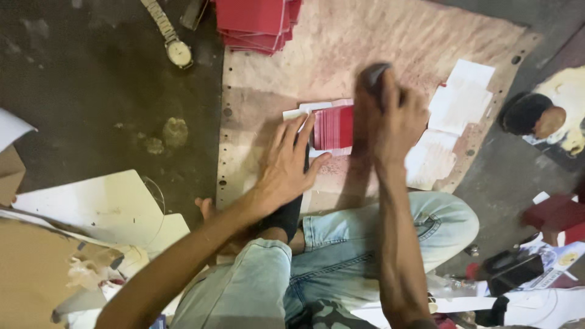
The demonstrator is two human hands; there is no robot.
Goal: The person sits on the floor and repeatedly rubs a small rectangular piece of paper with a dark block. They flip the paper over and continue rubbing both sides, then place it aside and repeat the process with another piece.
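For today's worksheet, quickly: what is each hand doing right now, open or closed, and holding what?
Left hand: open, fingers spread, pressing on the red cards.
Right hand: closed around a dark tool; what kind cannot be told.

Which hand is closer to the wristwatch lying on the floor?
Left. The left hand lies flat beside the fanned red cards, nearer the wristwatch up at the far left. The right hand is past the cards, farther away.

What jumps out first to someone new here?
The fanned red cards at centre, pinned by the left hand on the stained board. The right hand presses a dark tool beside them. A wristwatch lies upper left, near another red stack.
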